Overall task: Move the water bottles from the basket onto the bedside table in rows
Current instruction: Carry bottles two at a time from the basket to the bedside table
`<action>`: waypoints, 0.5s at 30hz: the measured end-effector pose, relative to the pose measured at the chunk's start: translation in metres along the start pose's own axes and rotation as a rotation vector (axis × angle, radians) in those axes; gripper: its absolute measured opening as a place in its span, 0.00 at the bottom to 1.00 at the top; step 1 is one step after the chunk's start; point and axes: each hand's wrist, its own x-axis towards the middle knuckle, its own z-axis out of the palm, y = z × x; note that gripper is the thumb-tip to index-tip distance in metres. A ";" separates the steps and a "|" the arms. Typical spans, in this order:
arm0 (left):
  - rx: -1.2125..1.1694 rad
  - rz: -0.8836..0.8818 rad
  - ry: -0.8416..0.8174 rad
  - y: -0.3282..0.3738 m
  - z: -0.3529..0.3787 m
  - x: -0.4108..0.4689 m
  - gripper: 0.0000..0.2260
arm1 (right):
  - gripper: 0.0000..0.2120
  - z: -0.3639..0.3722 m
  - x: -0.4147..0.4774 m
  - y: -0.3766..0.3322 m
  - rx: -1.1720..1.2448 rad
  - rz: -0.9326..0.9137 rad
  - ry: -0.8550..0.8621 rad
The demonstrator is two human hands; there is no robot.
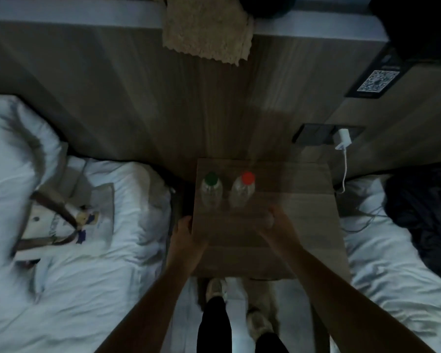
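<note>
bedside table (pixel 303 225), water bottles (pixel 211 193) just beyond hands (pixel 271 219)

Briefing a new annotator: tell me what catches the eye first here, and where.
A green-capped clear plastic bottle and a red-capped clear plastic bottle stand side by side on the brown wooden bedside table. The left hand is at its left edge, the right hand close to the red-capped one.

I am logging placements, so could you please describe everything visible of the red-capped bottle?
The red-capped bottle is clear plastic with a round red cap; whether it holds water is unclear in the dim light. It stands upright near the back of the wooden bedside table, beside the green-capped bottle on its left, with a gap between them. The right hand is just in front of it, apparently not touching.
</note>
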 end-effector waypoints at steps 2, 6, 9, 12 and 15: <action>0.003 -0.021 -0.003 -0.012 0.004 -0.042 0.18 | 0.13 -0.013 -0.028 0.022 0.000 0.019 -0.073; 0.000 -0.104 0.071 -0.033 0.023 -0.114 0.18 | 0.32 -0.042 -0.072 0.068 -0.083 0.023 -0.220; -0.022 -0.097 0.105 -0.037 0.045 -0.170 0.20 | 0.32 -0.066 -0.105 0.092 -0.101 -0.028 -0.281; -0.046 -0.075 0.172 -0.036 0.067 -0.226 0.21 | 0.28 -0.088 -0.131 0.110 -0.127 -0.128 -0.335; -0.106 -0.132 0.211 -0.042 0.083 -0.272 0.20 | 0.26 -0.103 -0.150 0.124 -0.088 -0.075 -0.457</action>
